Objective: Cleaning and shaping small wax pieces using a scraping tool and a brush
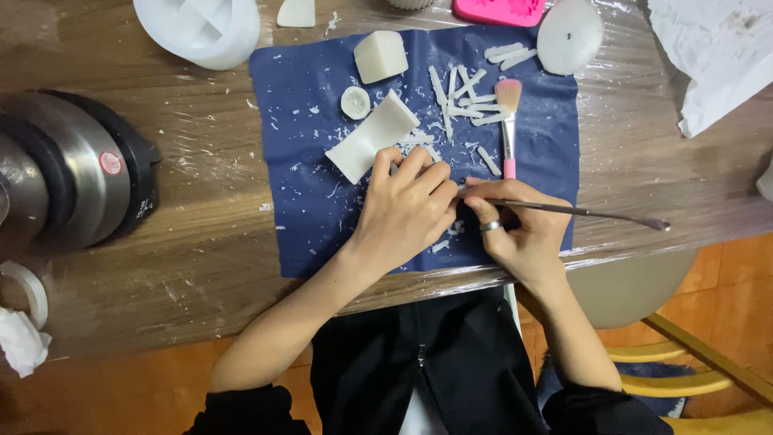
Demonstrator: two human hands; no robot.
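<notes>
My left hand (407,209) rests palm down on the dark blue mat (298,201), its fingers closed over something small that I cannot see. My right hand (519,225) grips a thin metal carving tool (588,212) whose tip meets the left fingertips; a ring sits on one finger. Just beyond the left hand lies a flat white wax slab (372,135). A small round wax piece (355,102) and a white wax block (380,55) lie farther back. White strips and shavings (467,97) are scattered over the mat.
A pink-handled brush (508,121) lies on the mat. A white round wax disc (569,35), a pink mould (499,10) and a white round mould (200,28) sit at the back. A metal pot (68,169) stands left. Crumpled white paper (717,56) lies at right.
</notes>
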